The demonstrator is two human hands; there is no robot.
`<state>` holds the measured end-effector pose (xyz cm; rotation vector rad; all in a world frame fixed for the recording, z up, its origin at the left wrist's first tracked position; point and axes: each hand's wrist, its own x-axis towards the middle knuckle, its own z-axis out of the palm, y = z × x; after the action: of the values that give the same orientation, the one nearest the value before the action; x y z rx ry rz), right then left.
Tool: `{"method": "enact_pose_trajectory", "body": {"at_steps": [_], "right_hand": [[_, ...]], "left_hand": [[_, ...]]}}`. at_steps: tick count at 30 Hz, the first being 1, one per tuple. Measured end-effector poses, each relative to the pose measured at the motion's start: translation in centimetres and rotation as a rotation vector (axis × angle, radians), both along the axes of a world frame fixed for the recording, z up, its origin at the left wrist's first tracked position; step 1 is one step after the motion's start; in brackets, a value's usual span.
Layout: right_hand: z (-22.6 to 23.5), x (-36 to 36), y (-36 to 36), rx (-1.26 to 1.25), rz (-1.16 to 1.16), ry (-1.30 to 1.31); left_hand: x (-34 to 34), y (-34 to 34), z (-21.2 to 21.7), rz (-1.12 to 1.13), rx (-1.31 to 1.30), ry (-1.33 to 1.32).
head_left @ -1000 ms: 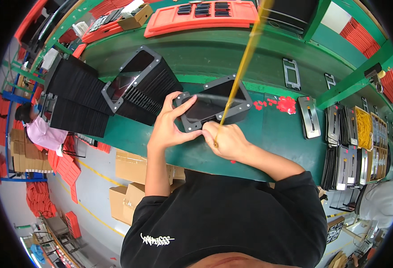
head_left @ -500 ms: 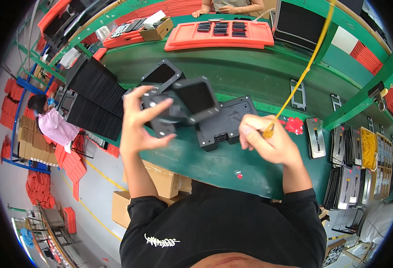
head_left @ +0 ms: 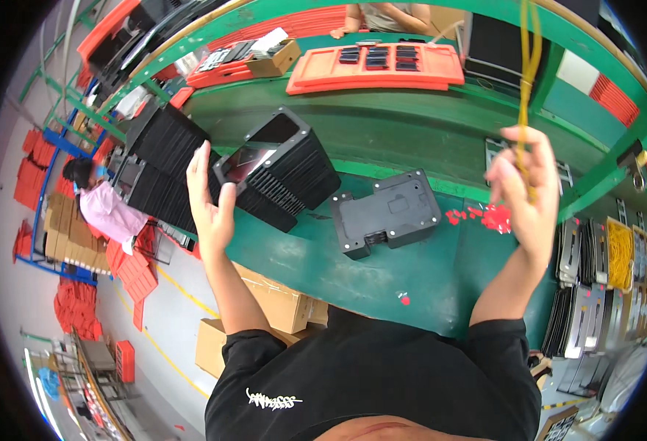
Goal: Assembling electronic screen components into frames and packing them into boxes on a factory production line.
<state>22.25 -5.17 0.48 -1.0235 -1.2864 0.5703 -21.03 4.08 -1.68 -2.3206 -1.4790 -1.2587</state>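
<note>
Green, smooth-topped surface (head_left: 441, 283) is occupied near its middle by a black rectangular block with a notched front edge and small round pale corner spots (head_left: 386, 213), which is laid flat between the two hands and touched by neither. The left hand (head_left: 213, 209) is held spread, thumb apart from the fingers, beside a slanted stack of black rectangular frames (head_left: 309, 173); whether the stack is touched cannot be told. The right hand (head_left: 529, 187) is raised with fingers curled about a thin yellow hanging cord (head_left: 524, 110); whether the cord is pinched cannot be told. Bright red scraps (head_left: 495, 218) are scattered to the right of the block.
</note>
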Motion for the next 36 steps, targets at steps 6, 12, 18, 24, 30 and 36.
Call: {"method": "enact_pose_trajectory", "body": {"at_steps": [6,12,18,24,30,36], "right_hand": [[-0.7,3.6,-1.6,0.039,-0.065,-0.041],[0.3,3.0,-1.3,-0.006,-0.089,-0.054],[0.3,3.3,-0.9,-0.052,-0.042,-0.139],[-1.2,6.0,0.9,-0.043,0.137,-0.057],[-2.6,9.1,2.1,-0.047,0.101,0.016],[-6.0,10.9,4.2,-0.158,-0.177,-0.089]], "left_hand": [[12.7,-7.1,6.5,-1.507,-0.511,-0.758],[13.8,-10.9,10.2,-1.615,-0.381,-0.728],[15.8,-11.1,13.0,-1.921,-0.349,-0.482],[12.2,-5.9,6.9,-1.201,0.107,-0.359],[10.4,3.0,-5.0,-0.699,-0.484,-0.487],[12.0,7.3,-15.1,-0.837,-1.163,-0.929]]}}
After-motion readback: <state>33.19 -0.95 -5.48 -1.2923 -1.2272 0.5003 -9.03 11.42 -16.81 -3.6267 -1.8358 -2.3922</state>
